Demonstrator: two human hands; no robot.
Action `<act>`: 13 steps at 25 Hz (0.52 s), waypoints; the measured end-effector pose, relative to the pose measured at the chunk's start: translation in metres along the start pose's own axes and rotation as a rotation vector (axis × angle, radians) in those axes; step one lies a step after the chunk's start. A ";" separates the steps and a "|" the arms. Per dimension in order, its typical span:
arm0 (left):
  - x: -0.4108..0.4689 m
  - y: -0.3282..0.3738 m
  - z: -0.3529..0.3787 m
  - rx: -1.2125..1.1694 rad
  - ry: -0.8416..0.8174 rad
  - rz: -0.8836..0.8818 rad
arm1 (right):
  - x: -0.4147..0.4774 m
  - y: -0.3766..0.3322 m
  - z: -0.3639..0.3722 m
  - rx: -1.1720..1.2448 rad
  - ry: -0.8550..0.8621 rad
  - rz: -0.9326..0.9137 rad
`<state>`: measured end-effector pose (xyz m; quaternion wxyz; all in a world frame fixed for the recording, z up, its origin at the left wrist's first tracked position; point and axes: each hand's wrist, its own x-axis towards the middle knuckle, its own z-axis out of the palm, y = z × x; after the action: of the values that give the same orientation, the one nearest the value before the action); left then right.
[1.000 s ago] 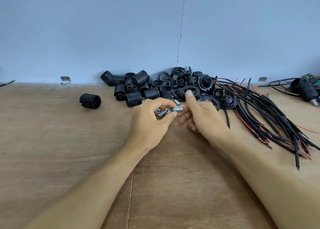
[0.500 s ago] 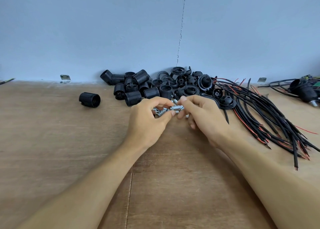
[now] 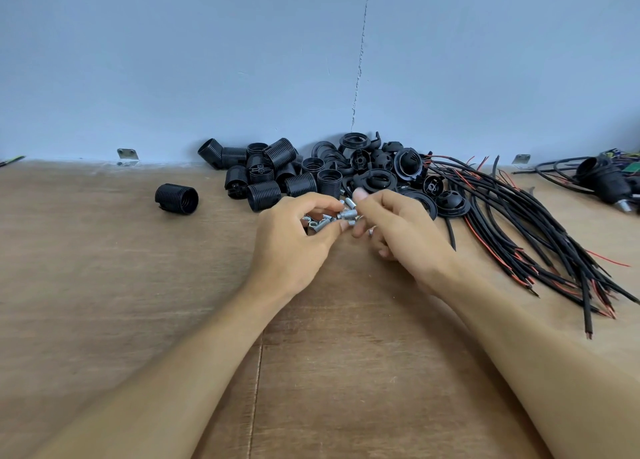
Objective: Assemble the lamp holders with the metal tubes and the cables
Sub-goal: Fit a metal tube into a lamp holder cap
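Head view, nearest field: both my forearms run up the wooden desk [image 3: 104,302] and meet near its middle. The left hand [image 3: 294,247] is cupped, fingers curled round a small cluster of metal tubes [image 3: 320,223]. I judge they are kept there as ready stock, so that none roll away. The right hand [image 3: 405,236] pinches a single tube [image 3: 348,213] between thumb and forefinger at the edge of that cluster. Its other fingers are loosely curled beneath and hold nothing I can see. Whether my left fingertips also touch this tube cannot be determined.

Judgement: one tube is being singled out for fitting. No holder or cable is in hand, so this unit's assembly is not yet begun.

Just beyond the hands lies a heap of ribbed black lamp holders [image 3: 277,181], with cap pieces [image 3: 381,174] heaped to its right. A stray holder [image 3: 176,198] sits apart on the left. The cables [image 3: 519,223] fan across the right side with their red-tipped ends toward me, convenient for threading. At far right a wired holder [image 3: 602,181] lies by the wall [image 3: 207,60].
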<state>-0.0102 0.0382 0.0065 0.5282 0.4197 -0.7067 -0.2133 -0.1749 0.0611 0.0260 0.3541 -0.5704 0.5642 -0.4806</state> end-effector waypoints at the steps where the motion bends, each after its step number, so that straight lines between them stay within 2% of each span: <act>1: 0.000 0.000 0.000 0.000 0.000 0.001 | -0.001 -0.001 -0.001 0.047 -0.049 -0.010; 4: -0.001 0.001 0.000 0.009 -0.010 0.014 | -0.002 -0.001 -0.002 0.091 -0.119 -0.001; 7: -0.001 0.001 0.001 0.012 -0.027 0.028 | -0.001 -0.002 0.003 -0.053 -0.024 0.072; 9: 0.000 0.001 0.001 0.023 -0.019 0.030 | 0.001 -0.001 0.003 0.008 0.011 0.120; 13: -0.001 0.001 0.000 0.010 0.007 0.038 | 0.000 -0.001 -0.002 0.136 -0.079 0.053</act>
<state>-0.0111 0.0401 0.0066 0.5324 0.4093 -0.7139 -0.1983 -0.1769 0.0613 0.0275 0.4268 -0.5483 0.5308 -0.4852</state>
